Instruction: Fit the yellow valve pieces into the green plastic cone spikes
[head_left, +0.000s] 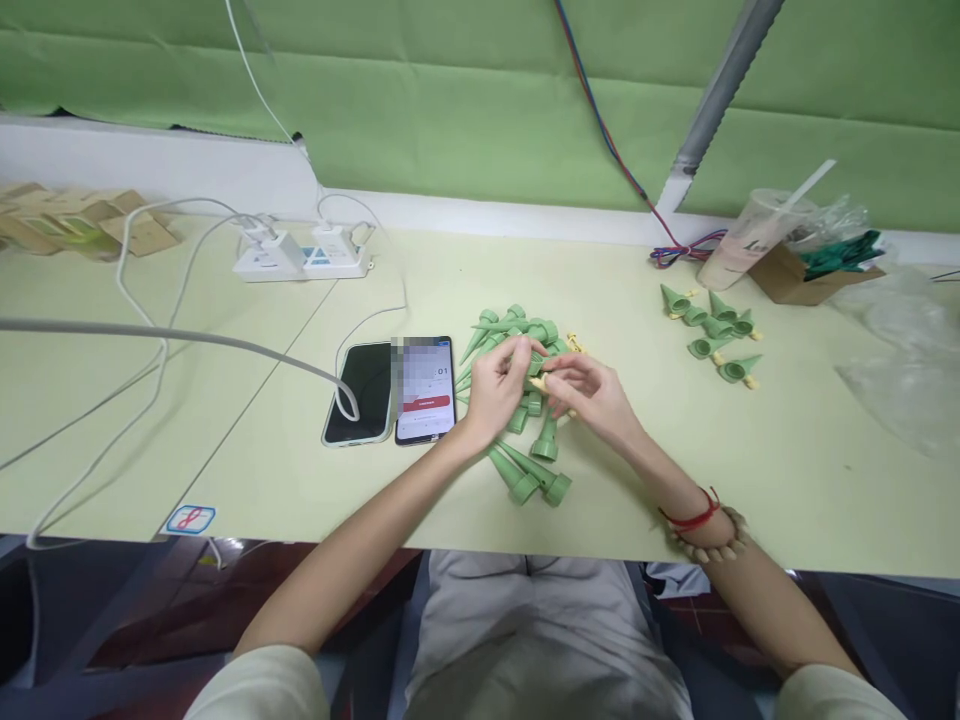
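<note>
Near edge of table (pixel 787 520): loose green cones (pixel 555 487) lie closest; a dragging forearm could roll them off. Mid-table, left hand (pixel 499 380): grip looks closed around a green cone (pixel 535 366), partly hidden by fingers. Right hand (pixel 596 395): grip pinching a small yellow piece (pixel 540 383), touching cone or just beside, can't tell. Tiny piece, little to hold; could slip into the cone pile (pixel 493 328). Toward far right corner: cones with yellow bits (pixel 739 368). Behind them, cup (pixel 739 245) near far edge; a careless reach could spill it over them.
</note>
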